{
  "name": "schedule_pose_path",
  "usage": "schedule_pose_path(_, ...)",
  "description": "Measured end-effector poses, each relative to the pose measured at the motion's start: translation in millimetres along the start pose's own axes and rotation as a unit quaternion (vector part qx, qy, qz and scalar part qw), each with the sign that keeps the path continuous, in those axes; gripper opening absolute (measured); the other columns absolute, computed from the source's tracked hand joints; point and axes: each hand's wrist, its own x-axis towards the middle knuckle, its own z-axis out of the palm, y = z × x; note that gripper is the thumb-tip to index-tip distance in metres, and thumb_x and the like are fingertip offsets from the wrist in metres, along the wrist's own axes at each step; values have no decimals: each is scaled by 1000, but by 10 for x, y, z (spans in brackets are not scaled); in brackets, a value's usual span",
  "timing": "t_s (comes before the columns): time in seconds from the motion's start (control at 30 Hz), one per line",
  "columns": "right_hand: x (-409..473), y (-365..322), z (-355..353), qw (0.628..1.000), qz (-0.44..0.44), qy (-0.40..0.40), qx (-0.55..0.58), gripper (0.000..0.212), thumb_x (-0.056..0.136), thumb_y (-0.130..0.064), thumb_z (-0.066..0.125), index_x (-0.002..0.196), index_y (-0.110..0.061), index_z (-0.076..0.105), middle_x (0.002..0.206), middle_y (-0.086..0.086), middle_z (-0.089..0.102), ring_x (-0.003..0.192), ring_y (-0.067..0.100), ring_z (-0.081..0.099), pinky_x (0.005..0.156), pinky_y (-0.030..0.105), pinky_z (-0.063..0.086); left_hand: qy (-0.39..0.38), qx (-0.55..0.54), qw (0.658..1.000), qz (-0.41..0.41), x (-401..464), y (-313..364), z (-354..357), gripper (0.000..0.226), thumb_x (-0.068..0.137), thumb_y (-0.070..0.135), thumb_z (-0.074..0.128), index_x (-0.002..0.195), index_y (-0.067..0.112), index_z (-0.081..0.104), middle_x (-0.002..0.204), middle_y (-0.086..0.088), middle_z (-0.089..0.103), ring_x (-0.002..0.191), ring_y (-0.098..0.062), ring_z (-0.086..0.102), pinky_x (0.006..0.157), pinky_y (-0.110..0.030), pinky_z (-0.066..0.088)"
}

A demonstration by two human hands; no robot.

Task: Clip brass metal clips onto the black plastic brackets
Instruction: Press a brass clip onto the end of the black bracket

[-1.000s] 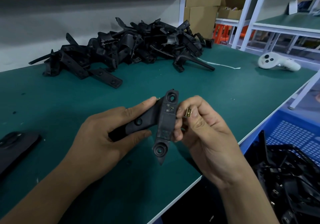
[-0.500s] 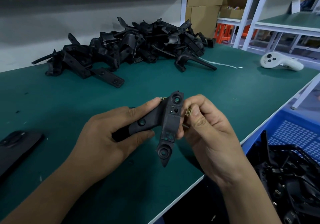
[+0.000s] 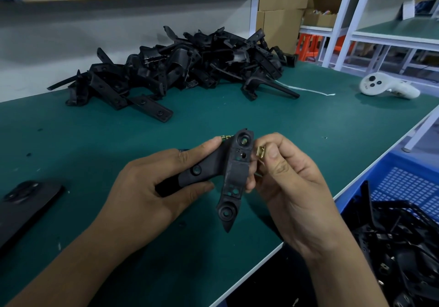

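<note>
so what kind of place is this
Probably a small factory assembly bench: a green work mat under a heap of identical black brackets, a blue crate holding more, and stacked cartons behind.

Factory assembly bench: green mat (image 3: 308,126), heaped brackets (image 3: 180,69), stacked cartons (image 3: 280,4).

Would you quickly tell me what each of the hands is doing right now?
Left hand: grips the black bracket.
Right hand: pinches a brass clip beside the bracket.
</note>
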Motion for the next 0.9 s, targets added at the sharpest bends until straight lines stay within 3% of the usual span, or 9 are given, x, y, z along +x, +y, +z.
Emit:
schedule_pose_path(0.27,9,31,15,995,-18,53,-81,19,97,-23,61,85,-9,64,73,11,57,63,20,54,65,25,48,1,-2,1000,-16,-8,-8,-16,60,87,42,75,145,42,57,108,-1,74,98,-29,71,87,-55,57)
schedule_pose_path(0.4,4,41,22,993,-30,60,-97,20,96,-22,64,82,-8,64,70,10,57,62,19,55,64,24,49,-9,58,998,-4,-2,-24,-52,60,87,44,74,145,45,56,105,10,72,94,-20,70,83,-43,57)
schedule_pose_path(0.57,7,51,14,991,-39,71,-108,21,96,-25,66,83,-9,64,70,8,58,62,18,57,63,26,50,-4,50,999,-13,-10,-63,-92,60,86,46,75,143,48,56,116,10,74,106,-17,72,92,-50,58)
schedule_pose_path(0.73,10,69,3,987,-51,76,-130,22,100,-23,66,79,-14,64,69,3,58,62,19,57,63,26,50,-13,51,999,-12,-10,-60,-61,62,86,37,78,144,44,57,124,17,72,113,-12,70,97,-49,57)
schedule_pose_path(0.9,11,81,7,986,-57,80,-132,22,100,-23,66,80,-13,64,70,6,58,62,20,57,63,27,50,-7,58,998,-15,-16,-62,-67,62,85,39,77,143,48,57,118,13,73,109,-14,71,94,-50,57)
